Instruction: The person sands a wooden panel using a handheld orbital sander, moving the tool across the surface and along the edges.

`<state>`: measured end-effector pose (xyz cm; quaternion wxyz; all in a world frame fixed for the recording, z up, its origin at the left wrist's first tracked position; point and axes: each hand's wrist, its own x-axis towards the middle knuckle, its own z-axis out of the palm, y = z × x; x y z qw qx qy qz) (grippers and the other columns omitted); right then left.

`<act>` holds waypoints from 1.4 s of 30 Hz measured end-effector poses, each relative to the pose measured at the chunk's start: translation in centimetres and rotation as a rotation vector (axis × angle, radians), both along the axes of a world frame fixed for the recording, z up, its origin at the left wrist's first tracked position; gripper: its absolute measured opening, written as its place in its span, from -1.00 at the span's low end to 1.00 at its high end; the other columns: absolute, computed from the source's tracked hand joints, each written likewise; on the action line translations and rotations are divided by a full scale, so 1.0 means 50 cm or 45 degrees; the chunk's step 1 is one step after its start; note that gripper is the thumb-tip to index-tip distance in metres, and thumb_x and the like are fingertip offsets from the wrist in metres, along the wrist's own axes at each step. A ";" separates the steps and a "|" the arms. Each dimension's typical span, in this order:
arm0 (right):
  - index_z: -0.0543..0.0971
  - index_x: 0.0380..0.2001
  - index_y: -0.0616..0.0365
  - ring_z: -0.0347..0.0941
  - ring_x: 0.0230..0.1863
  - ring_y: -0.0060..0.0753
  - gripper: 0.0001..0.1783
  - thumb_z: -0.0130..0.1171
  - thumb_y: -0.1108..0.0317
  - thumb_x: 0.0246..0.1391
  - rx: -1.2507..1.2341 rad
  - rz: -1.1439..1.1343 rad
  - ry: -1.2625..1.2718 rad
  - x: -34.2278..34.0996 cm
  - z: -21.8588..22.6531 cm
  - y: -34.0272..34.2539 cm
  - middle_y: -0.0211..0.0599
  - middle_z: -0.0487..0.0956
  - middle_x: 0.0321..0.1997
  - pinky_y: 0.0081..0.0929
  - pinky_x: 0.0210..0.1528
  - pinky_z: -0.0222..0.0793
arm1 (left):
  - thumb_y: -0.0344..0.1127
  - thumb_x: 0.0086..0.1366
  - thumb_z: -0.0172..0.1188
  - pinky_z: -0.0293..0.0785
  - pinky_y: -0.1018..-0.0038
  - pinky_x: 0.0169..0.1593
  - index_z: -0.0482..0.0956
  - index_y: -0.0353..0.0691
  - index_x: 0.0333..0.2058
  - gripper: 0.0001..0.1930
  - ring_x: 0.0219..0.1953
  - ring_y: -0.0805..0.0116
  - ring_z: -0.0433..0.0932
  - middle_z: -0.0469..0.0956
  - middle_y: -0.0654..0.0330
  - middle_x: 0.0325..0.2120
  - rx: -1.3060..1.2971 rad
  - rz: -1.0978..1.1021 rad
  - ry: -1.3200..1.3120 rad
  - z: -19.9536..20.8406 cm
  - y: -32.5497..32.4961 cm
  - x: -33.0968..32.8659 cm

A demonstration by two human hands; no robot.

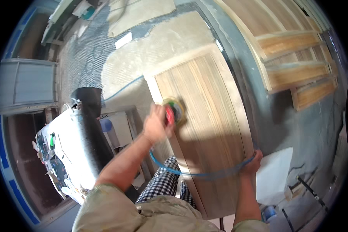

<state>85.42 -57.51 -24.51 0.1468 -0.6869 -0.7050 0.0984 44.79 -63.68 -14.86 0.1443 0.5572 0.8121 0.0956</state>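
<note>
My left hand (157, 123) is closed around a red and black handheld sander (170, 114) with a round, yellowish rim. The sander is over the left part of a framed wooden cabinet door (208, 112), which lies lengthwise in front of me. A blue air hose (205, 175) loops from below the sander across the near part of the door. At the door's right edge, my right hand (252, 162) has its fingers closed on the hose; whether it also grips the wood is hard to see. Motion blurs the left hand and the tool.
More wooden panels (290, 46) lie at the upper right. On the left stands a cluttered white-topped table (75, 143) with a dark rolled sheet (89, 120) along its edge. A white board (274, 176) leans low on the right, near black metal bars (313, 193).
</note>
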 end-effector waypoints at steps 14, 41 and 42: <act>0.38 -0.11 0.02 0.37 0.08 -0.14 -0.67 0.10 0.16 0.09 -0.079 -0.124 -0.059 -0.027 0.009 -0.002 -0.31 0.45 0.04 -0.14 -0.04 0.28 | -0.29 -0.08 0.24 0.52 0.16 -0.25 0.35 -0.09 -0.07 -0.49 -0.21 -0.08 0.51 0.36 -0.04 -0.09 -0.107 -0.632 -0.494 -0.001 0.152 0.294; 0.47 0.04 -0.03 0.35 0.13 -0.19 -0.52 -0.04 0.58 0.02 -0.009 0.039 -0.250 0.328 0.106 -0.338 -0.32 0.47 0.09 -0.28 0.17 0.20 | -0.24 0.06 0.17 0.51 0.08 -0.25 0.29 -0.12 0.00 -0.51 -0.28 -0.07 0.57 0.31 -0.16 0.01 -0.167 -0.963 -0.625 -0.004 -0.040 0.647; 0.46 0.06 -0.03 0.31 0.16 -0.16 -0.47 -0.06 0.63 0.00 -0.070 0.070 -0.259 0.349 0.125 -0.368 -0.27 0.43 0.13 -0.26 0.17 0.20 | -0.24 0.05 0.18 0.50 0.07 -0.26 0.30 -0.12 -0.01 -0.51 -0.28 -0.07 0.57 0.31 -0.15 0.00 -0.147 -0.966 -0.609 0.000 -0.047 0.651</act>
